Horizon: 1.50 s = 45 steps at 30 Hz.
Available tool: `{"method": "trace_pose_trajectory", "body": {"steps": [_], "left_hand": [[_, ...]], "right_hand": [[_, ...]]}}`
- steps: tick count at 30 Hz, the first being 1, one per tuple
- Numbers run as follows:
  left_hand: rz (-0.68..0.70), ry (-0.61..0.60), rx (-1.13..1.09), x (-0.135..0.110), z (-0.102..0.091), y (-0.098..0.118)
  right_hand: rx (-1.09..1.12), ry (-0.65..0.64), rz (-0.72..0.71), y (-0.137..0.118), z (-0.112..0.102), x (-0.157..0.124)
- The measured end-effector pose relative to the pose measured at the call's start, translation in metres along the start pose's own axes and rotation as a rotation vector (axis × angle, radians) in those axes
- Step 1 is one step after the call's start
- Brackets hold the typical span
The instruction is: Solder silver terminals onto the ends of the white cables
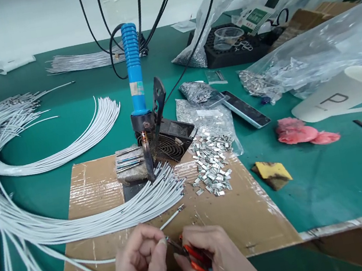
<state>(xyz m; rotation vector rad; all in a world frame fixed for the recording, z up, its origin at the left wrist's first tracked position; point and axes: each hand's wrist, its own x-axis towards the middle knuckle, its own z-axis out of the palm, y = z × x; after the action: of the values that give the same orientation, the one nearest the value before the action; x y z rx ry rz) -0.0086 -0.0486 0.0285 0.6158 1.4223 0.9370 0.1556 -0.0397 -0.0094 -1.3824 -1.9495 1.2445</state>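
Observation:
My left hand (142, 264) pinches a white cable close to its stripped end, just over the front of the cardboard sheet (257, 215). Wrapped in my right hand (218, 256) is a pair of red-handled pliers (198, 262); their jaws point left and meet the cable end at my left fingertips. Whether the jaws are closed on it I cannot tell. Beyond my hands lies a thick bundle of white cables (111, 218), curving in from the left. Another cable end (175, 215) with a metal tip rests between the bundle and my hands.
A blue-handled soldering iron (134, 69) stands upright in a holder behind the bundle. Small metal clips (211, 162) lie heaped to its right, near a phone (246, 108). Farther right are a yellow sponge (272, 174), a pink cloth (301, 130) and a white cup (340, 92).

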Motion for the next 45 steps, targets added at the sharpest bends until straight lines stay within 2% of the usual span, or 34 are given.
{"method": "trace_pose_trajectory", "body": {"steps": [5,16,25,29,33,41,45], "left_hand": [[0.009,0.008,0.034,0.0,0.001,0.0],[0.012,-0.027,0.038,0.001,0.001,-0.001],[-0.004,-0.026,0.023,0.003,0.001,-0.002],[-0.032,-0.005,-0.005,0.002,0.002,0.0],[-0.074,0.022,-0.097,0.002,-0.002,0.0],[-0.125,0.023,-0.13,0.001,-0.008,-0.001],[-0.119,0.014,-0.129,0.0,-0.008,0.002]], "right_hand": [[-0.014,-0.028,0.003,0.003,-0.003,-0.002],[-0.086,0.034,-0.032,0.023,0.006,-0.014],[0.046,0.046,-0.061,0.007,0.003,-0.001],[0.064,0.145,-0.114,0.004,0.004,0.005],[0.005,0.204,-0.06,0.01,0.001,0.007],[-0.051,0.148,-0.114,0.008,-0.008,0.006],[0.018,0.197,-0.103,0.008,-0.005,0.007]]}}
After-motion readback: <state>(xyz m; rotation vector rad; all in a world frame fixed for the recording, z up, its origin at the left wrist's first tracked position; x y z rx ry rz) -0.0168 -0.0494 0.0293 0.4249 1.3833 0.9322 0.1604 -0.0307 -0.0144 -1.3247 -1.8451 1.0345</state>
